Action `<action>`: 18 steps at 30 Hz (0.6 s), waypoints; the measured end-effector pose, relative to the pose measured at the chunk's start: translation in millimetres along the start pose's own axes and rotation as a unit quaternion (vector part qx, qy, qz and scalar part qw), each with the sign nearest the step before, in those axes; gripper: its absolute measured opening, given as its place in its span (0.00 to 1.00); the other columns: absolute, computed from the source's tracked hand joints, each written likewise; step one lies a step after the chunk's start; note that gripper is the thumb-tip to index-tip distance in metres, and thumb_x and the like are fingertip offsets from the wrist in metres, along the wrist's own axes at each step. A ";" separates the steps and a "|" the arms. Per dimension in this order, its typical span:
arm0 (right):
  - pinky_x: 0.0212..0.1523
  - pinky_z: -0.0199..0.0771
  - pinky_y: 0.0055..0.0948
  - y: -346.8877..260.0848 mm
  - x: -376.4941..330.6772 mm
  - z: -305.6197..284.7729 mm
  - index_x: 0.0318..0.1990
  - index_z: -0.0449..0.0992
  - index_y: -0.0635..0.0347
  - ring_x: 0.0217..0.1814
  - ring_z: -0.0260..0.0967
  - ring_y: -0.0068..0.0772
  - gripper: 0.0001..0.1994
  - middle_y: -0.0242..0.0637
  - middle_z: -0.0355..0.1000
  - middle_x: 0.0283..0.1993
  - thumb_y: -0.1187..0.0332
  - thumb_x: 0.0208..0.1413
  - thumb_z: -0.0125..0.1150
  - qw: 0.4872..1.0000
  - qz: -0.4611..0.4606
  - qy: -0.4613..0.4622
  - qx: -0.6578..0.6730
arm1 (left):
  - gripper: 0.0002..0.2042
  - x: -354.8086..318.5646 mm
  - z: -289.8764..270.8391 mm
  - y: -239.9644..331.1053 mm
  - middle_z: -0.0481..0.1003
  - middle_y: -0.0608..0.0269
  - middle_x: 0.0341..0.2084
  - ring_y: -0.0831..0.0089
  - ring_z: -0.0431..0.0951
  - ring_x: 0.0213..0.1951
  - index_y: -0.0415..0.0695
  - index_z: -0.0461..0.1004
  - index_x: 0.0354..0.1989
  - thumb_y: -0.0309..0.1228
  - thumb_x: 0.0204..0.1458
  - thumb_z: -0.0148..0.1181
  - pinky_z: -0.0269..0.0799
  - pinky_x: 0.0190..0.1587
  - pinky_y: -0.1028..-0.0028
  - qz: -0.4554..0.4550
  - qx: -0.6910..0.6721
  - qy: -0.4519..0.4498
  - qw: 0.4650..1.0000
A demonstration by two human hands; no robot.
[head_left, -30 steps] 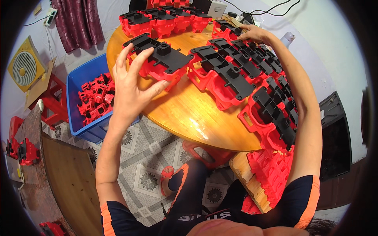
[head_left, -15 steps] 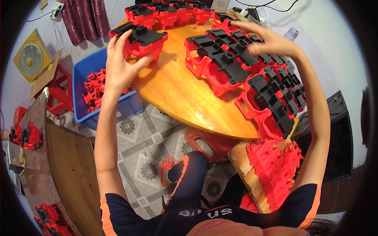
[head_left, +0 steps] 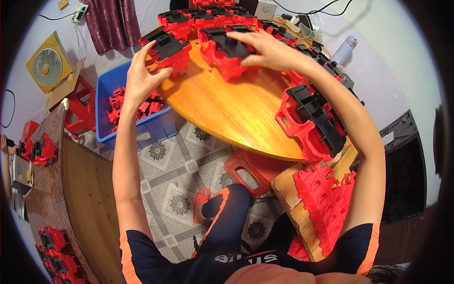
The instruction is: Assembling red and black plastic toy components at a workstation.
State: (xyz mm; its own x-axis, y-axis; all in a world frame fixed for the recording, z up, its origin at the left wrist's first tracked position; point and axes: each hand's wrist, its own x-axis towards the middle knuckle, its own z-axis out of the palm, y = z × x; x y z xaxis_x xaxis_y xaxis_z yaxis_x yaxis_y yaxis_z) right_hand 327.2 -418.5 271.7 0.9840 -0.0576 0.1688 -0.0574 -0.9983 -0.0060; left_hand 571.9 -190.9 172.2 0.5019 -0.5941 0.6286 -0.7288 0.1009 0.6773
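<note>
My left hand (head_left: 143, 78) is closed round the near left side of a red plastic frame with a black top plate (head_left: 165, 43), at the table's left edge. My right hand (head_left: 269, 51) grips a second red-and-black plastic frame (head_left: 222, 49) from its right side, thumb near and fingers across the black top. This frame stands just right of the first, with a narrow gap between them. Both are over the yellow wooden table (head_left: 227, 123). More frames of the same kind (head_left: 314, 120) stand in a curved row along the table's right edge, partly behind my right forearm.
A row of such frames (head_left: 213, 16) lines the table's far edge. Left of the table is a blue bin (head_left: 156, 128) with loose red parts. Stacked red parts (head_left: 326, 203) lie on a wooden board (head_left: 288, 189) at the near right, beside a red stool (head_left: 250, 173).
My right hand has moved left from the right-hand group, bringing a red-and-black plastic frame beside the left one. My left hand keeps its hold. The view has shifted slightly.
</note>
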 end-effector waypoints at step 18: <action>0.66 0.60 0.37 53.4 -136.8 -65.2 0.67 0.62 0.55 0.68 0.61 0.46 0.38 0.50 0.65 0.65 0.45 0.53 0.64 0.979 0.199 -0.037 -0.001 | 0.48 -92.5 117.0 149.2 0.51 0.36 0.64 0.41 0.54 0.64 0.49 0.56 0.68 0.55 0.39 0.71 0.57 0.63 0.53 0.198 -0.057 -0.027 0.978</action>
State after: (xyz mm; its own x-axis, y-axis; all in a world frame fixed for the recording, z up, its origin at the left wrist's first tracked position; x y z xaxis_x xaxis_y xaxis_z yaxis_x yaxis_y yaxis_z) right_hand 178.6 -463.7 312.5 0.8931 -0.4425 0.0807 -0.4392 -0.8967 -0.0551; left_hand 362.2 -214.2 170.4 0.1632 -0.5308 0.8316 -0.8031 0.4182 0.4245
